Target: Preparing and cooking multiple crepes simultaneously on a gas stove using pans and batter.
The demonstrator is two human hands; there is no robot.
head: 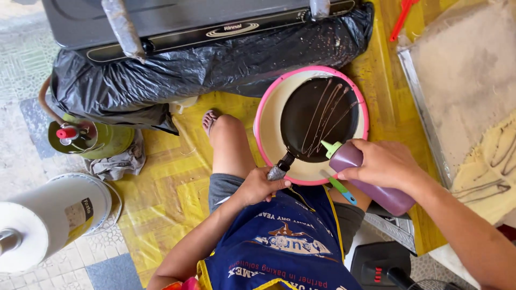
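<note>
Over the pink-rimmed basin [258, 126], the left hand [260, 185] is gripping the dark pan [320, 118] by its handle; the right hand [384, 164] is clamping a purple squeeze bottle [371, 180], nozzle touching the pan's near edge.

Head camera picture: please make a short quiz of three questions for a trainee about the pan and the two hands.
1. True or false: the left hand holds the handle of the black frying pan.
2. What does the right hand hold? A) purple squeeze bottle B) spoon C) cloth
3. Fill in: the pan sits over a round basin with a ____ rim.

Key:
1. True.
2. A: the purple squeeze bottle, green nozzle toward the pan, which holds thin lines of batter.
3. Pink: the basin.
</note>
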